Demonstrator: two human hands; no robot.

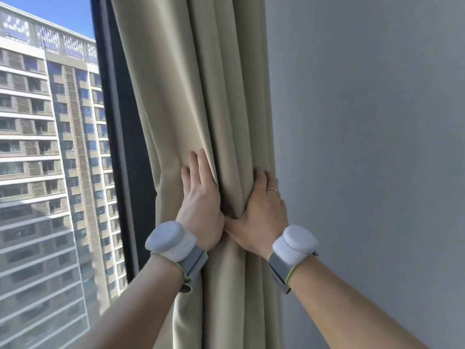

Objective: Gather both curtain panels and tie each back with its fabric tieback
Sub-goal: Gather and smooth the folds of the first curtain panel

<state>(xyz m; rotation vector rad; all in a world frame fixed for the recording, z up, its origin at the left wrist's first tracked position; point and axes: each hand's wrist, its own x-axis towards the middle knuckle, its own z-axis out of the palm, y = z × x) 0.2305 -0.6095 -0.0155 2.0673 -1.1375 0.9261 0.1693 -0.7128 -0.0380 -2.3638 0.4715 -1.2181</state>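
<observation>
Curtain panel (201,96), beige and heavy, runs top to bottom through the centre of the frame, bunched into deep vertical folds between the dark window frame (113,122) on its left and the plain grey wall (364,122) on its right. Both hands are on it, just below mid-frame. The left hand (201,202) lies flat against the left side of the bundle, fingers (195,167) stretched upward and pressed into the cloth, thumb hidden in the fold. The right hand (261,212) cups the right side of the bundle, its fingers (263,182) curling round toward the wall edge, with a thin ring (272,189) showing on one of them; its thumb reaches left and meets the base of the left hand. So the fabric is squeezed between the two palms, pinched narrow at that point and flaring out above and below. Each wrist carries a white rounded device on a grey strap: left wrist device (171,240), right wrist device (294,244). Through the glass on the left of the frame, a tall apartment block (45,159) under blue sky.
</observation>
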